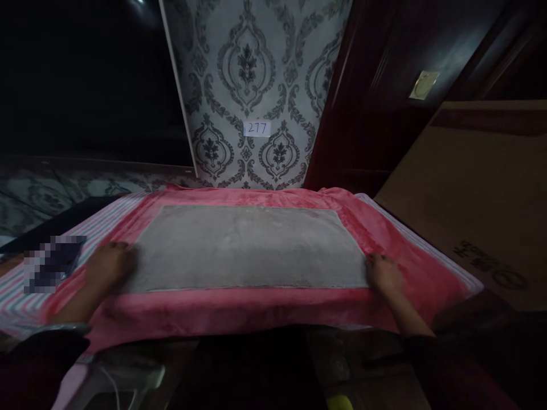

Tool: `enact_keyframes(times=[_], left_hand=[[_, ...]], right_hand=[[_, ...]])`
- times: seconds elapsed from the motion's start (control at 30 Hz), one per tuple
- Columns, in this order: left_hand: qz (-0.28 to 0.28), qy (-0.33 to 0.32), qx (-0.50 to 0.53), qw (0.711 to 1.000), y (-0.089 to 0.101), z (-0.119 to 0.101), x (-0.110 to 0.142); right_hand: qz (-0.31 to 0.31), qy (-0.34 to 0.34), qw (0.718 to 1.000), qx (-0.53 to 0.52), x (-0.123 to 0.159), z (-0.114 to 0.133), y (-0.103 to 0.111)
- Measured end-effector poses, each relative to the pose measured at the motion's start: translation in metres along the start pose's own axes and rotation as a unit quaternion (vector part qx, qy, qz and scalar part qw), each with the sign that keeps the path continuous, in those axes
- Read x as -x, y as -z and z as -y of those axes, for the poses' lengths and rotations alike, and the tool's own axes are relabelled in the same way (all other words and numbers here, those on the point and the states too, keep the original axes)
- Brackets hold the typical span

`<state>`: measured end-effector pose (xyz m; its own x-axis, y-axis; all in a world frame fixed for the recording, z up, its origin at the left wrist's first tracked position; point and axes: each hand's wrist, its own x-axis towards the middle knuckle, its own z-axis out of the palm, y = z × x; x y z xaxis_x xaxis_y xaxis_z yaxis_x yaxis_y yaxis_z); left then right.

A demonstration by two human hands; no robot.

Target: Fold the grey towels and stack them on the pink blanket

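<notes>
A grey towel (252,247), roughly rectangular, lies spread flat on a pink plush cloth (256,310). My left hand (109,266) is at the towel's left edge, fingers curled in and closed on it; motion blurs the fingertips. At the right edge, near the front corner, my right hand (384,274) has its fingers bent and closed on the towel. The towel's surface between both hands looks smooth, with faint creases. Beneath the pink cloth, a striped cloth (105,219) shows at the left and right sides.
A dark phone-like object (57,265), partly pixelated, lies left of my left hand. A large cardboard box (474,199) stands close on the right. Behind the table are a patterned wall (248,74) and a black screen (85,80). A white stool-like object (123,381) is below the front edge.
</notes>
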<state>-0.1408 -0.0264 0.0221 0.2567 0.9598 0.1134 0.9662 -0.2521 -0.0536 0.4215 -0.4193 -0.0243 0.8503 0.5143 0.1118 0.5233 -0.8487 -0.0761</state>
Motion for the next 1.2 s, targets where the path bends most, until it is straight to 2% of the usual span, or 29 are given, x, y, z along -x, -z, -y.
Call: enact_keyframes(times=[0.07,0.17,0.23,0.3,0.37,0.43,0.53,0.67,0.8,0.93,1.1,1.2], left_hand=[[-0.036,-0.079,0.002,0.996,0.004,-0.043,-0.007],[0.0,-0.206,0.022,0.978,0.006,-0.123,-0.02],[0.033,-0.268,0.032,0.962,0.003,-0.172,-0.026],[0.039,-0.309,0.045,0.949,-0.004,-0.207,-0.028],[0.033,-0.321,0.051,0.945,-0.016,-0.227,-0.025],[0.01,-0.316,0.053,0.947,-0.028,-0.235,-0.02],[-0.02,-0.311,0.06,0.948,-0.041,-0.234,-0.015],[-0.024,-0.312,0.054,0.948,-0.044,-0.231,-0.017],[-0.023,-0.308,0.061,0.949,-0.044,-0.232,-0.023],[-0.021,-0.308,0.065,0.949,-0.05,-0.231,-0.028],[-0.058,-0.335,0.073,0.938,-0.061,-0.227,-0.03],[-0.044,-0.346,0.07,0.934,-0.06,-0.224,-0.031]], right_hand=[[-0.009,0.058,0.998,-0.017,-0.007,0.031,0.002],[-0.001,0.171,0.984,-0.052,-0.018,0.096,0.004],[0.016,0.219,0.973,-0.065,-0.021,0.136,0.003],[0.027,0.256,0.964,-0.066,-0.02,0.165,-0.001],[0.039,0.287,0.956,-0.055,-0.017,0.178,-0.01],[0.052,0.304,0.95,-0.041,-0.012,0.18,-0.02],[0.065,0.314,0.947,-0.031,-0.011,0.175,-0.027],[0.074,0.335,0.938,-0.044,-0.032,0.175,-0.016],[0.04,0.283,0.956,-0.073,-0.081,0.18,-0.002],[0.043,0.22,0.973,-0.055,-0.124,0.171,-0.008],[0.063,0.182,0.98,-0.042,-0.139,0.159,-0.027],[0.056,0.187,0.98,-0.036,-0.139,0.158,-0.031]])
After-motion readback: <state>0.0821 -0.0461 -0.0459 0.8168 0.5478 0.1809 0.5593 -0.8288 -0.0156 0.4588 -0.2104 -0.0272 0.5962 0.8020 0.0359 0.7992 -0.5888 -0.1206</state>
